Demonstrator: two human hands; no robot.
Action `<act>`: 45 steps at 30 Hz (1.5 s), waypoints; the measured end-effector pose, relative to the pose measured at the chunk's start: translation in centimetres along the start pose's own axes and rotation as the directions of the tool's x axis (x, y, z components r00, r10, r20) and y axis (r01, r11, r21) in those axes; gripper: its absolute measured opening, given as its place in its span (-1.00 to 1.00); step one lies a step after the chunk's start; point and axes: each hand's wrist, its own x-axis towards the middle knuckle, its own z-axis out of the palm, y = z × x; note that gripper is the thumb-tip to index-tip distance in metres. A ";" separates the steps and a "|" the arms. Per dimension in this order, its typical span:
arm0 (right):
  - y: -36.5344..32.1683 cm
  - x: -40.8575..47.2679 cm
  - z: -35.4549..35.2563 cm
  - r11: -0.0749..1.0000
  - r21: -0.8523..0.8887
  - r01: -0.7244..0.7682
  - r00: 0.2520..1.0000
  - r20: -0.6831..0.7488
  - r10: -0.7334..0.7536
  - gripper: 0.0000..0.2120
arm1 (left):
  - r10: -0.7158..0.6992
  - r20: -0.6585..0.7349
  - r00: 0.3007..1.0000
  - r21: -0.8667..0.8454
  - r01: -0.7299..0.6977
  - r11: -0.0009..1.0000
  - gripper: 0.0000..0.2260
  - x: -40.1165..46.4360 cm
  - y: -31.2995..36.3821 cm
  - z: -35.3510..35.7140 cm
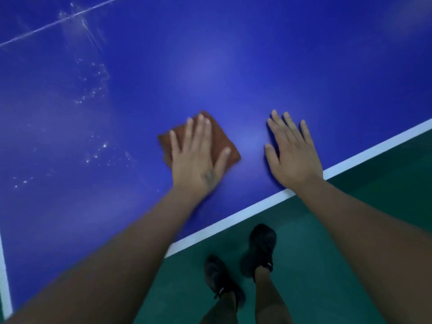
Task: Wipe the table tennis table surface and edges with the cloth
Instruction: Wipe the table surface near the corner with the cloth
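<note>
Blue bench up close: left hand flat, fingers spread, pressing the brown cloth down, right hand flat, holding nothing.

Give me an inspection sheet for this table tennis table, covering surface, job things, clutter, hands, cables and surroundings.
Surface: blue table, water droplets and streaks on its left part; white edge line along the near side.
Job's things: brown folded cloth lying flat on the table.
Clutter: nothing seen.
Hands: left hand presses flat on the cloth; right hand rests flat on bare table.
Cables: nothing seen.
Surroundings: green floor; black shoes beside the table.
</note>
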 end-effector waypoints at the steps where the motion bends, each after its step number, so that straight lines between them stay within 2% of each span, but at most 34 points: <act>1: -0.1 0.1 0.0 1.000 0.005 0.002 1.000 -0.003 -0.002 -0.44 | -0.066 0.019 0.998 0.007 0.066 0.998 -0.22 1.9 -1.1 -0.3; 4: -0.2 0.0 0.1 1.000 0.005 -0.001 1.000 -0.016 0.001 -0.45 | -0.164 0.076 0.984 -0.011 0.165 0.986 -0.17 6.4 -2.9 -0.4; 7: 0.0 0.1 0.2 1.000 0.002 -0.001 1.000 -0.029 0.001 -0.46 | -0.137 0.054 0.989 0.021 0.136 0.990 -0.18 6.8 -1.0 -0.2; 11: 0.0 0.2 0.4 1.000 -0.013 0.002 0.999 -0.048 -0.002 -0.45 | 0.062 0.034 0.997 0.040 -0.064 0.997 -0.19 1.7 3.8 0.8; 16: 0.1 0.3 0.6 1.000 -0.018 -0.015 0.999 -0.035 0.014 -0.45 | 0.258 0.044 0.965 -0.044 -0.256 0.966 -0.17 -6.7 8.7 1.9; 20: 0.0 0.4 0.4 1.000 -0.022 -0.018 1.000 -0.025 0.017 -0.45 | 0.350 0.033 0.936 -0.105 -0.345 0.933 -0.22 -7.4 7.9 1.4; 24: -0.1 0.3 0.3 1.000 -0.022 -0.015 1.000 -0.023 0.014 -0.44 | 0.249 -0.009 0.969 -0.100 -0.248 0.964 -0.28 0.4 1.5 0.0; 27: -0.1 0.3 0.5 1.000 -0.022 -0.012 1.000 -0.018 0.012 -0.44 | 0.157 0.023 0.987 -0.056 -0.155 0.986 -0.28 6.7 -5.7 -1.2; 31: -0.1 0.2 0.4 1.000 -0.020 -0.016 1.000 -0.024 0.015 -0.44 | 0.077 0.035 0.996 -0.017 -0.077 0.997 -0.27 7.6 -10.7 -1.8; 38: -0.2 0.2 0.4 0.999 -0.031 -0.022 0.999 -0.032 0.021 -0.43 | -0.034 0.008 0.999 0.056 0.034 0.998 -0.28 -6.0 -5.0 -0.8; 41: -0.1 0.2 0.6 0.999 -0.034 -0.018 0.999 -0.039 0.016 -0.43 | 0.023 0.053 0.998 0.054 -0.026 0.998 -0.26 -11.4 -1.2 -0.3; 45: 0.0 0.1 0.6 0.999 -0.029 -0.015 0.999 -0.047 0.013 -0.43 | 0.184 0.088 0.979 -0.030 -0.182 0.983 -0.28 -15.4 3.0 0.2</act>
